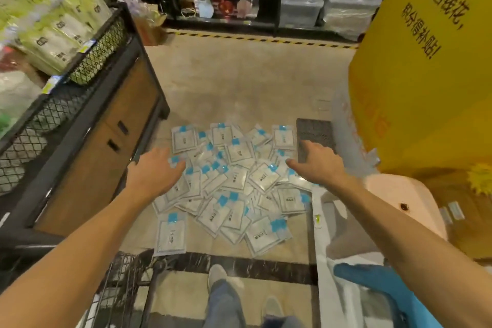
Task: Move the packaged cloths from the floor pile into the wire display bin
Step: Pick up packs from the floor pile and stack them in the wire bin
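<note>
Packaged cloths (pixel 229 184): big pile on the floor (pixel 239 82), task looks barely begun.
Left hand (pixel 155 170) and right hand (pixel 316 165) reach over the pile, fingers loose, holding nothing; wire display bin (pixel 80 61) at left shows green packs, none w/ blue tabs visible.

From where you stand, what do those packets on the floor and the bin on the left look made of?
The packets look like glossy clear plastic film over white cloth, judging by the sheen and blue labels. The bin seems to be black-coated metal mesh on a frame, with brown wood-look panels below; whether they are real wood cannot be told.
</note>
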Action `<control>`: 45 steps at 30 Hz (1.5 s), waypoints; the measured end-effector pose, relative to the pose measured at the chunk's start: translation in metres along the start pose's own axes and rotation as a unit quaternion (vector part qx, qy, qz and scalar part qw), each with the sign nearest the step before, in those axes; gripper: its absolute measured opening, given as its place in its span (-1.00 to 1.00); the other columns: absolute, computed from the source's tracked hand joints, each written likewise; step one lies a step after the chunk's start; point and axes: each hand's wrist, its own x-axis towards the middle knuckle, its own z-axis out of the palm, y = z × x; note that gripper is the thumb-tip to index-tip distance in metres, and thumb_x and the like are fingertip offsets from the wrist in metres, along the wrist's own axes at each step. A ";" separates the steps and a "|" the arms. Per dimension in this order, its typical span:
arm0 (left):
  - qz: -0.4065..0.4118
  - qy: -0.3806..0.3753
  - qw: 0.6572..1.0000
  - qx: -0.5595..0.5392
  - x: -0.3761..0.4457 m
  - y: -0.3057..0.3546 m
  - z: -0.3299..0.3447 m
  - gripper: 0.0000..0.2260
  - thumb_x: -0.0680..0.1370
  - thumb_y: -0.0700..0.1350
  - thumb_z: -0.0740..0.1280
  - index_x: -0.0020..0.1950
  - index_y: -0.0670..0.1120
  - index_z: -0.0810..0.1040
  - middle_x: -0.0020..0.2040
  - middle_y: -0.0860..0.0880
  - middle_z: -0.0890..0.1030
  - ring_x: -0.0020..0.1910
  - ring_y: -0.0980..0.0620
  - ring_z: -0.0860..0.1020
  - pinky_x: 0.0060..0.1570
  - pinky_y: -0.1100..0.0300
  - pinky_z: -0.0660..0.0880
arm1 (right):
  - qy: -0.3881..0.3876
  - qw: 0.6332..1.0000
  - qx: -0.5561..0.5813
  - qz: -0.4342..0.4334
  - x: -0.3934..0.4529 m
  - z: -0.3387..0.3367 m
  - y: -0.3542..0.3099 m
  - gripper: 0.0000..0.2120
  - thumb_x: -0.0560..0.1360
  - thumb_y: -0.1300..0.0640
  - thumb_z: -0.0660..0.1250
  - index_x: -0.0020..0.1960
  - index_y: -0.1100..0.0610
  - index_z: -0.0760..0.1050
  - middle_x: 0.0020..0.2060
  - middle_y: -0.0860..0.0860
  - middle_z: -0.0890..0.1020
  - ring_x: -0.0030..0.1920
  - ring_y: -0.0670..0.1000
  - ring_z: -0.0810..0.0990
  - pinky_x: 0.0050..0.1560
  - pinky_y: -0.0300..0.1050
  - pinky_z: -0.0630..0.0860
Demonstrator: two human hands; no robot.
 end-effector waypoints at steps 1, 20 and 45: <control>0.002 -0.017 1.000 0.000 0.013 -0.001 0.009 -0.34 0.61 0.34 0.10 0.63 0.03 0.20 0.57 -0.10 0.34 0.49 -0.20 0.37 0.41 -0.25 0.34 | -0.004 1.000 -0.001 0.013 0.004 0.007 0.001 -0.17 0.48 -0.44 0.25 0.59 0.00 0.24 0.48 0.07 0.46 0.40 0.24 0.46 0.35 0.26 0.46; 0.002 -0.184 0.982 0.033 0.198 -0.053 0.366 -0.35 0.65 0.27 0.10 0.67 0.05 0.04 0.66 -0.09 0.15 0.61 -0.12 0.18 0.47 -0.09 0.28 | -0.141 0.987 0.007 0.081 0.182 0.346 0.018 -0.21 0.55 -0.33 0.31 0.62 0.03 0.16 0.49 0.07 0.43 0.44 0.20 0.42 0.34 0.15 0.45; -0.077 -0.147 0.985 -0.045 0.400 -0.121 0.819 -0.12 0.27 0.28 0.61 0.38 -0.20 0.40 0.35 -0.23 0.36 0.39 -0.26 0.31 0.31 -0.23 0.36 | -0.009 0.950 0.202 0.236 0.384 0.824 0.024 -0.06 0.28 -0.24 0.65 0.39 0.14 0.22 0.22 0.07 0.57 0.30 0.17 0.54 0.32 0.18 0.36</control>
